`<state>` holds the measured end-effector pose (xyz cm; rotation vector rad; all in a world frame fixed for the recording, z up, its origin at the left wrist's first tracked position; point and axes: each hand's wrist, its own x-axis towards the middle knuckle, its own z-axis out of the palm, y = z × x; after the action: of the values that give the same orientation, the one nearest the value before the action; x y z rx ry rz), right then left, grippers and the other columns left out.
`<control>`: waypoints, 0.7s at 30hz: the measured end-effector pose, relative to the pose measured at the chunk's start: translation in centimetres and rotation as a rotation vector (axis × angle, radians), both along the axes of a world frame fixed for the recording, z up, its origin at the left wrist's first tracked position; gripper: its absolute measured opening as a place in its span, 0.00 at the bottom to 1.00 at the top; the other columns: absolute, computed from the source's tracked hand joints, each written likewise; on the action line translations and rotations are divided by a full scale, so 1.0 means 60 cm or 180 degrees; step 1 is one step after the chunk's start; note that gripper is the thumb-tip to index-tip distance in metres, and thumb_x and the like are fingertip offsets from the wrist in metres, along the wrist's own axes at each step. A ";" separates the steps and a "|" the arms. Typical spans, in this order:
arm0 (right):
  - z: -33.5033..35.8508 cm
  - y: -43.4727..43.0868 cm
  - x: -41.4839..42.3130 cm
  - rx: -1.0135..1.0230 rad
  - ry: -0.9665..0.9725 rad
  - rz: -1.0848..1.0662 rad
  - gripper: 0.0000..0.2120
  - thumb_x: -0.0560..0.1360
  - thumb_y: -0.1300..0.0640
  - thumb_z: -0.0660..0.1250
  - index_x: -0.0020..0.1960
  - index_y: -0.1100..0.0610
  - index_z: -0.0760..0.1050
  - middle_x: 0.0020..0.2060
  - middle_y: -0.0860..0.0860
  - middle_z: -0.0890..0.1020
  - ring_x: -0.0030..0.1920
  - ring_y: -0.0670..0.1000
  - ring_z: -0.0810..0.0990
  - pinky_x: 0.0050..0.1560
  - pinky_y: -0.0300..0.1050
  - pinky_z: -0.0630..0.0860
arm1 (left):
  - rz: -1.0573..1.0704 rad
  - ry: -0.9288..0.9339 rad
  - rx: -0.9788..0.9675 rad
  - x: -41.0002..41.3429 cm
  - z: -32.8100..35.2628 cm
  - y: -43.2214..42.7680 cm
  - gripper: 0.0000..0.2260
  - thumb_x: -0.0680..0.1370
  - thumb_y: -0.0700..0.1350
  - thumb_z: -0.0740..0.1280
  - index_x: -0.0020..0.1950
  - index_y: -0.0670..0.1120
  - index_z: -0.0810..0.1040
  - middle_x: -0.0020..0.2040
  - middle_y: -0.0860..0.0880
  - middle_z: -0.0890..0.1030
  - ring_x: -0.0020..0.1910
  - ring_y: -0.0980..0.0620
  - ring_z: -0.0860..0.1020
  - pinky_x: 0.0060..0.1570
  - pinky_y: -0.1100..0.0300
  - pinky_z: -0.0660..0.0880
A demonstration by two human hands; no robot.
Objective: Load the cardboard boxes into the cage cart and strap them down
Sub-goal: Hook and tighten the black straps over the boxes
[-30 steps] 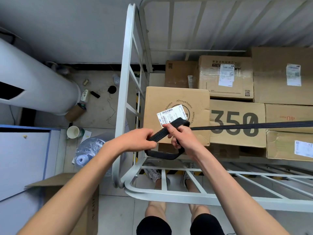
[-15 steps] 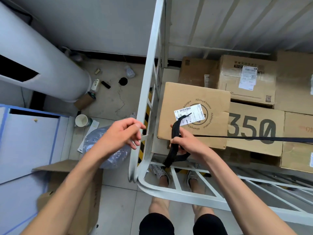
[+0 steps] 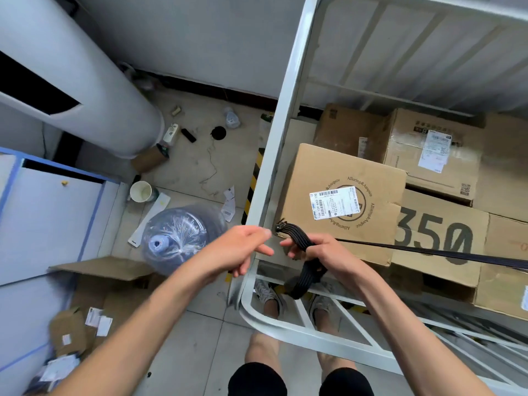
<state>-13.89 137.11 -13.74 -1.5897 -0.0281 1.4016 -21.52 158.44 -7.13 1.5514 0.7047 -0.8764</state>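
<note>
While right hand (image 3: 328,254) grips the black strap (image 3: 299,238), left hand (image 3: 243,248) loosely curled, empty, reaching alongside.

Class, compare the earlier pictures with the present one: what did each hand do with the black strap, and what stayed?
The left hand let go of the black strap, swung left to the cage cart post, and now reaches back toward its frayed end, empty. The right hand kept its grip; the cardboard boxes stayed put.

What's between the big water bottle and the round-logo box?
The cage cart's white corner post and a yellow-black striped strip beside it, seen in the head view.
</note>
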 end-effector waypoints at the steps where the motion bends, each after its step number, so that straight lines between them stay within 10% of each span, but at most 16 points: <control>1: 0.005 -0.001 -0.001 0.0079 0.0010 0.0009 0.26 0.64 0.64 0.59 0.52 0.46 0.87 0.44 0.53 0.86 0.47 0.56 0.72 0.50 0.51 0.65 | -0.0034 0.0010 -0.0056 0.008 -0.007 -0.016 0.16 0.84 0.53 0.58 0.68 0.48 0.72 0.56 0.49 0.84 0.20 0.56 0.69 0.20 0.64 0.65; 8: 0.021 -0.025 -0.001 0.0166 0.0121 0.0224 0.26 0.74 0.74 0.58 0.60 0.52 0.83 0.45 0.53 0.85 0.39 0.45 0.73 0.39 0.38 0.66 | 0.0834 -0.0462 -0.0395 0.068 -0.019 -0.080 0.12 0.82 0.42 0.65 0.64 0.44 0.78 0.23 0.56 0.76 0.20 0.57 0.64 0.21 0.64 0.63; 15: -0.001 -0.036 0.015 0.0964 0.0584 -0.0488 0.30 0.67 0.55 0.63 0.69 0.56 0.74 0.45 0.48 0.84 0.36 0.50 0.72 0.42 0.49 0.65 | 0.0715 -0.0772 -0.0087 0.077 -0.004 -0.074 0.05 0.77 0.38 0.71 0.51 0.47 0.83 0.36 0.55 0.82 0.21 0.60 0.68 0.23 0.65 0.64; 21: 0.017 -0.008 0.037 0.0599 0.0189 -0.0926 0.09 0.79 0.48 0.65 0.47 0.53 0.79 0.33 0.47 0.77 0.31 0.44 0.72 0.34 0.41 0.64 | -0.0329 -0.0972 0.0424 0.024 -0.019 -0.081 0.07 0.75 0.40 0.73 0.50 0.50 0.84 0.39 0.58 0.80 0.29 0.67 0.73 0.34 0.73 0.65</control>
<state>-11.66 136.61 -12.75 -1.3368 0.1003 1.1820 -20.08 153.60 -8.24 1.8064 0.4727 -0.6571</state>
